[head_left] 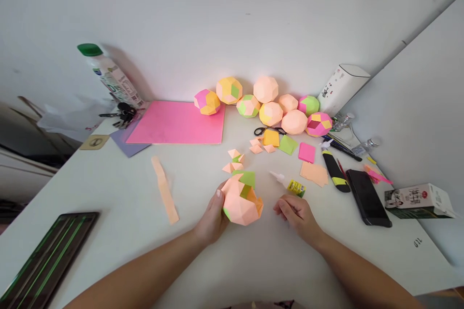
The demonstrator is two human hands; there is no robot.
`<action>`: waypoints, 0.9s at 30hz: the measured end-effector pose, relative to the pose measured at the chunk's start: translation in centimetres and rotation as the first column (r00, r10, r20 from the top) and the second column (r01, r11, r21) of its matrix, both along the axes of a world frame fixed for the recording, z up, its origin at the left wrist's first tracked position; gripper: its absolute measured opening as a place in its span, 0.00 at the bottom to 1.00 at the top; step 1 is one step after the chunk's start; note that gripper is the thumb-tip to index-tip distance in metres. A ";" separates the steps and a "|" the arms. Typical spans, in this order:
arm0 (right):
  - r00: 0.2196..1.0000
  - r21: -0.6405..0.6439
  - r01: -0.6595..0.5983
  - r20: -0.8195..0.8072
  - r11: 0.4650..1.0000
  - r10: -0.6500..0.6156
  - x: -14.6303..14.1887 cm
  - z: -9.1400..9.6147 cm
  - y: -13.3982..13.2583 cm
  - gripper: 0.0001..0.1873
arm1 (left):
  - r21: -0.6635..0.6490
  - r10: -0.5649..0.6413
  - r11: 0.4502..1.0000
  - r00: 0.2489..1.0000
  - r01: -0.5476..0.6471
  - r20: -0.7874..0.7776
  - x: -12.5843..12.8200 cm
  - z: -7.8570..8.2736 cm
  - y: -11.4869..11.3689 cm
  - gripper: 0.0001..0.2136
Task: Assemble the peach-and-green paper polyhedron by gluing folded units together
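Note:
My left hand is wrapped round the side of a peach and green folded-paper ball. The ball's top right has a gap with paper flaps standing up round it. To its right, my right hand rests on the table with curled fingers, and nothing shows in them. Just beyond that hand lies a small glue bottle with a white nozzle. Behind the held ball are a green paper square and several small folded peach pieces. More folded peach pieces lie farther back.
Several finished paper balls line the wall, near scissors and stacked paper squares. A utility knife, phone and carton stand right. Leftward are a pink sheet, peach strip and dark tray.

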State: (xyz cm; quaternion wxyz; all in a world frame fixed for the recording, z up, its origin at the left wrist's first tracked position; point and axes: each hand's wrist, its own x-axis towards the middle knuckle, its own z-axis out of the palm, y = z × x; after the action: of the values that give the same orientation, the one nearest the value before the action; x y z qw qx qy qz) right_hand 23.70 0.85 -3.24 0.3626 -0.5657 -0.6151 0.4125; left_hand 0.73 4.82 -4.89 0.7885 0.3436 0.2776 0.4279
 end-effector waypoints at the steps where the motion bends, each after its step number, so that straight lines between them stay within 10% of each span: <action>1: 1.000 0.003 -0.001 0.003 1.000 0.001 0.0 0.0 0.0 0.21 | -0.032 -0.015 0.999 1.000 0.015 0.014 0.0 0.3 0.2 0.32; 12: 0.998 0.038 -0.037 0.048 0.999 0.035 -0.1 0.3 0.0 0.21 | -0.328 -0.273 0.849 0.875 0.415 0.401 -0.6 0.4 0.1 0.40; 27: 0.996 0.043 -0.058 0.067 0.997 0.055 0.0 0.3 0.0 0.21 | -0.253 -0.409 0.689 0.653 0.679 0.638 -1.0 -1.5 0.4 0.45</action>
State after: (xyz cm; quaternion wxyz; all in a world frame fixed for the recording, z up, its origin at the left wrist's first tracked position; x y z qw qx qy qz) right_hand 23.73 0.86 -2.92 0.3431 -0.5532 -0.6514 0.3897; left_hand -0.27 5.25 -6.38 0.9843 0.0764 0.0214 0.1579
